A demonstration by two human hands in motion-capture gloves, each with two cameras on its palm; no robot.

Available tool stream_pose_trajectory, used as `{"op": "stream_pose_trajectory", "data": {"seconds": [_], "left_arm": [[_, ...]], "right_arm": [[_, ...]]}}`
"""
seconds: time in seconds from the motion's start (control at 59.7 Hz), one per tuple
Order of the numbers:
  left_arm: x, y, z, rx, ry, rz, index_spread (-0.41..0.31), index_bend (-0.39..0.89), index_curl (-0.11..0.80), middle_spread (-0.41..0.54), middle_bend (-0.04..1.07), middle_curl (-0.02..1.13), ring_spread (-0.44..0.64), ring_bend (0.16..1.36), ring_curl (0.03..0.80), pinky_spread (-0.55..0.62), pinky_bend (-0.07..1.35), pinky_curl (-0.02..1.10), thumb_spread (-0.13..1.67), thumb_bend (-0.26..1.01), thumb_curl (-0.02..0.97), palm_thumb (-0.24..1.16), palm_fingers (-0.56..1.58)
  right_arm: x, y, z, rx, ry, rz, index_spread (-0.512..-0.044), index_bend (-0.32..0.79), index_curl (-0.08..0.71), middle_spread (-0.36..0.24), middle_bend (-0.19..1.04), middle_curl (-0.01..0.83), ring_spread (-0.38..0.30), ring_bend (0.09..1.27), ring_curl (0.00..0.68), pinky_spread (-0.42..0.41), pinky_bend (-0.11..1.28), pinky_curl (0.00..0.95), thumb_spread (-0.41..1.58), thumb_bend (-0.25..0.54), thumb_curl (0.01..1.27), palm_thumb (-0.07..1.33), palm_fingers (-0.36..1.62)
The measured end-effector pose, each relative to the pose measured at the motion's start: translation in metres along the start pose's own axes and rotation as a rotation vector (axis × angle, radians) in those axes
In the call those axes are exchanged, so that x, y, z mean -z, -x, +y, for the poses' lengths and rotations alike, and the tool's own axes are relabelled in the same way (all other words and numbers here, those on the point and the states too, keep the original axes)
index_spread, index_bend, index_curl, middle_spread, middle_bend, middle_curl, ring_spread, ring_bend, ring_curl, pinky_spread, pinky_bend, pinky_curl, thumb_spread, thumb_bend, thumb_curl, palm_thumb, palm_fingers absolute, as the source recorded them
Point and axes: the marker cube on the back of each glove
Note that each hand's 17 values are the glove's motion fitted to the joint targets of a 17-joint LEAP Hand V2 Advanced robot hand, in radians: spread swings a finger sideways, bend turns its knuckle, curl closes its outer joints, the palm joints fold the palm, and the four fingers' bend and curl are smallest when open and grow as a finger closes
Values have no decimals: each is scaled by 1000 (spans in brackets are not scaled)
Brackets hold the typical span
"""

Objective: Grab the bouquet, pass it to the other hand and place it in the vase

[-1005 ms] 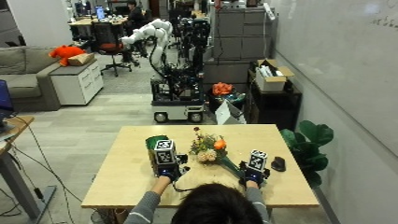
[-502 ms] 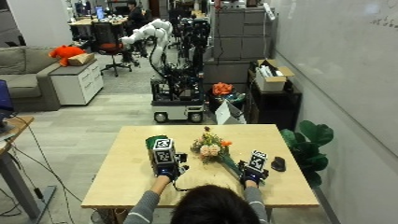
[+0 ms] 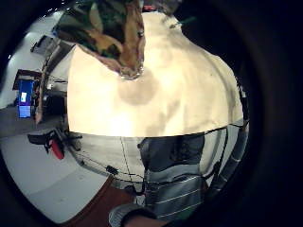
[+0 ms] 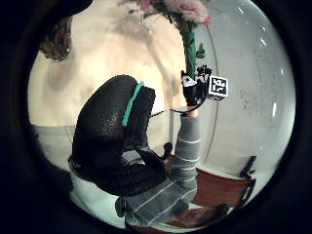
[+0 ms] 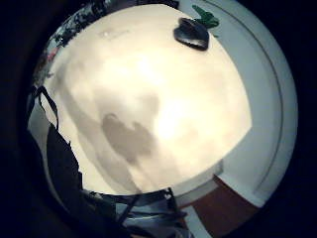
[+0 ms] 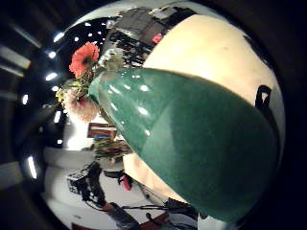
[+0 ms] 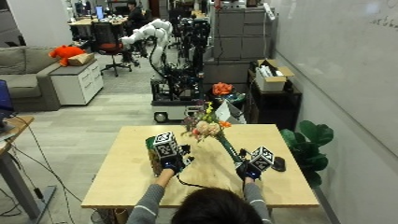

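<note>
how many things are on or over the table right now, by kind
bouquet: 1, held up by its green wrap in the right hand
vase: 1, standing on the table beside the left hand
dark mouse-like object: 1
total: 3

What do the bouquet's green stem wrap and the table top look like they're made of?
The bouquet's green stem wrap looks like smooth, glossy plastic or coated paper: it shows bright highlights. The right hand holds it. The table top looks like pale matte wood or laminate; which one is unclear.
</note>
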Motion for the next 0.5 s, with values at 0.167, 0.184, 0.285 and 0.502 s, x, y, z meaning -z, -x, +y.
{"op": "stream_pose_trajectory", "data": {"seconds": [0.167, 0.184, 0.285, 0.502], "left_arm": [[27, -20, -4, -17, -80, 80, -58, 184, 357, 91, 187, 350, 220, 416, 271, 314, 272, 325, 1148, -20, 284, 210, 437], [30, -22, -5, -21, -84, 97, -58, 180, 357, 89, 187, 350, 218, 412, 270, 313, 267, 324, 1147, -20, 285, 210, 441], [48, -40, 0, -26, -89, 224, -58, 173, 364, 74, 188, 356, 203, 396, 272, 305, 239, 321, 1137, -20, 287, 213, 469], [60, -65, -25, -30, -169, 494, -42, 144, 359, 62, 181, 364, 183, 390, 279, 284, 216, 330, 1076, -21, 301, 226, 476]], "right_arm": [[5, 46, 12, 56, 179, -440, -206, 546, 618, -111, 865, 677, -170, 994, 562, -219, 779, 531, 1058, -8, 555, 1141, 1400], [5, 52, 10, 93, 184, -497, -205, 548, 620, -111, 867, 677, -169, 996, 562, -219, 780, 532, 1058, -10, 560, 1138, 1398], [3, 69, 5, 113, 323, -713, -204, 554, 630, -110, 881, 678, -166, 1004, 562, -218, 785, 537, 1056, -11, 579, 1133, 1391], [1, 79, 7, -17, -28, -443, -204, 564, 644, -109, 898, 675, -162, 1019, 561, -213, 794, 546, 1054, -5, 618, 1137, 1384]]}}
